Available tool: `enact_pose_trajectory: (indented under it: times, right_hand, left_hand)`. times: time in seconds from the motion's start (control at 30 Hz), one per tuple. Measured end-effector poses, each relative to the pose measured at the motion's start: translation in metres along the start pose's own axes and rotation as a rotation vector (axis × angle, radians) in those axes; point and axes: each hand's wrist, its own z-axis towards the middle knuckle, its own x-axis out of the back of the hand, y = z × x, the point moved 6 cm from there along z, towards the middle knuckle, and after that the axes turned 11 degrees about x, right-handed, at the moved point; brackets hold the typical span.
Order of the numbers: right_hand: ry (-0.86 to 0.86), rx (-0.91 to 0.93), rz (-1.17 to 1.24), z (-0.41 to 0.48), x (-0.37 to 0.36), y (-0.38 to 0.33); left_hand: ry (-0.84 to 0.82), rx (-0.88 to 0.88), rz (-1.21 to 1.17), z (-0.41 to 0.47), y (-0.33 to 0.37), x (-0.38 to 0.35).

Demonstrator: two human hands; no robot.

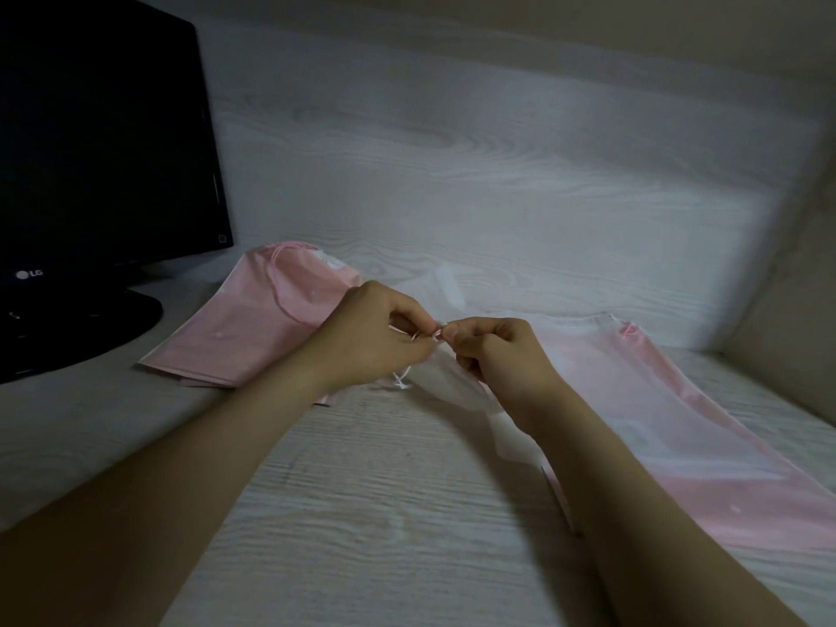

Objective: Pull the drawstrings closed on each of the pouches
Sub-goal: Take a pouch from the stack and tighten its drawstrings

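left hand: the left hand (375, 337) is curling over the middle of the scene, its thumb and forefinger pinching a thin white drawstring cord (438, 336).
right hand: the right hand (493, 355) is meeting it fingertip to fingertip, pinching the same cord just beside the left one's grip.
why held so: both pinches are sitting close together, probably so the hands can draw apart and gather the pouch mouth (a judgement, not something seen).
cord end: a small white knot (400, 383) is hanging loose below the left hand, near the tabletop.
pouch being worked: a frosted white and pink plastic pouch (457, 382) is lying partly under the right hand and wrist and stretching away to the lower right. its material is looking thin, soft and see-through. whether more than one pouch is stacked there is impossible to tell.
pouch mouth: it is hiding behind the fingers, so how far it is gathered cannot be told.
second pouch: a flat pink plastic pouch (262, 328) is lying behind the left hand, its pink cord (278, 282) trailing slack down its face.
surface: a pale wood-grain table (407, 513) is carrying everything.
background: a black flat monitor (90, 151) is standing at the far left.
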Motion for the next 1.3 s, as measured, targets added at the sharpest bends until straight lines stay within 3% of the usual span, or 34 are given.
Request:
enact_pose_trajectory:
  times: [0.17, 0.23, 0.33, 0.43, 0.53, 0.6, 0.83, 0.93, 1.1, 1.3]
  right_hand:
    - [0.009, 0.019, 0.006, 0.001, 0.001, -0.001]
    - [0.043, 0.012, -0.006, 0.003, 0.004, 0.002]
    - [0.106, 0.02, -0.043, 0.005, 0.011, 0.004]
    - [0.133, 0.044, -0.064, 0.007, 0.015, 0.005]
    - [0.123, 0.063, -0.131, 0.009, 0.014, 0.008]
    - [0.081, 0.082, -0.162, 0.008, 0.011, 0.007]
    - [-0.063, 0.182, -0.394, 0.01, 0.007, 0.01]
    - [-0.035, 0.215, -0.579, 0.013, 0.011, 0.01]
    - [0.049, 0.177, -0.656, 0.013, 0.02, 0.012]
    - [0.083, 0.092, -0.678, 0.014, 0.02, 0.019]
  left_hand:
    - [0.044, -0.031, 0.025, 0.002, -0.001, 0.001]
    - [0.059, 0.043, -0.011, 0.006, -0.003, 0.003]
    - [0.096, 0.221, -0.417, 0.012, -0.006, 0.015]
    - [0.106, 0.249, -0.821, 0.012, 0.003, 0.026]
    - [0.055, 0.291, -1.09, 0.011, 0.003, 0.03]
    - [0.053, 0.348, -1.13, 0.012, -0.002, 0.029]
    - [0.293, 0.378, -0.724, 0.012, -0.017, 0.038]
    - [0.309, 0.374, -0.495, 0.012, -0.023, 0.044]
    - [0.411, 0.302, 0.008, 0.008, -0.023, 0.047]
    - [0.314, 0.317, 0.248, 0.007, -0.023, 0.038]
